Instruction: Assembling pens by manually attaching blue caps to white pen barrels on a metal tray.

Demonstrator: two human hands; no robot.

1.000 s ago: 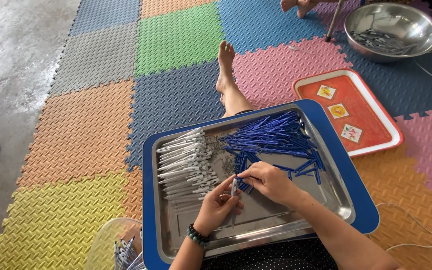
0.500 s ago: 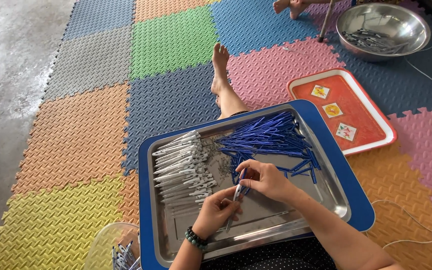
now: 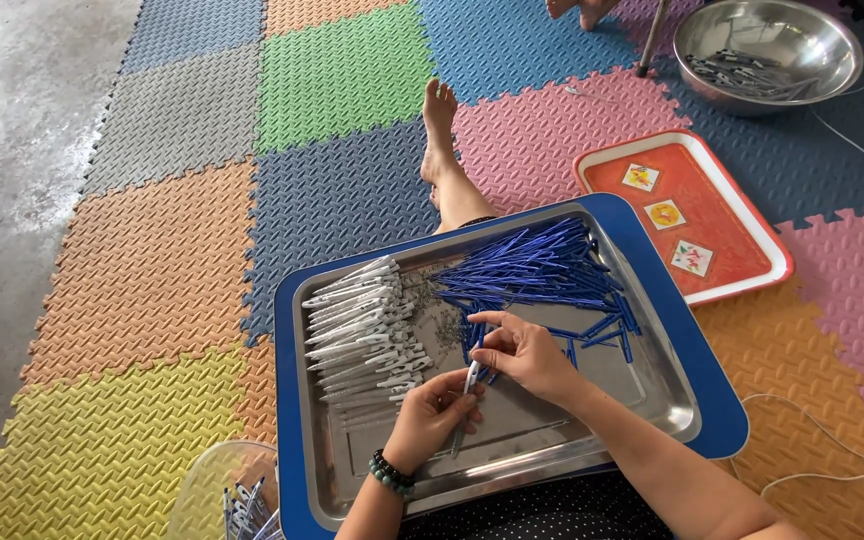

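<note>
Both hands, left hand (image 3: 430, 415) and right hand (image 3: 522, 350), pinch what looks like one slim white-and-blue plastic pen (image 3: 471, 378); a slip could scatter tiny springs (image 3: 444, 322) across the steel tray (image 3: 512, 470).

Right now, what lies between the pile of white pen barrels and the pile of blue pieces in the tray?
In the head view, a scatter of tiny metal springs lies on the metal tray, between the white barrels and the blue pieces.

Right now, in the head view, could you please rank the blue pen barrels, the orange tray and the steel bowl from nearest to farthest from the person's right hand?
Measured from the right hand:
1. Blue pen barrels: heaped just beyond the fingers, in the metal tray.
2. Orange tray: on the mat, up and to the right.
3. Steel bowl: top right corner, farthest.
</note>
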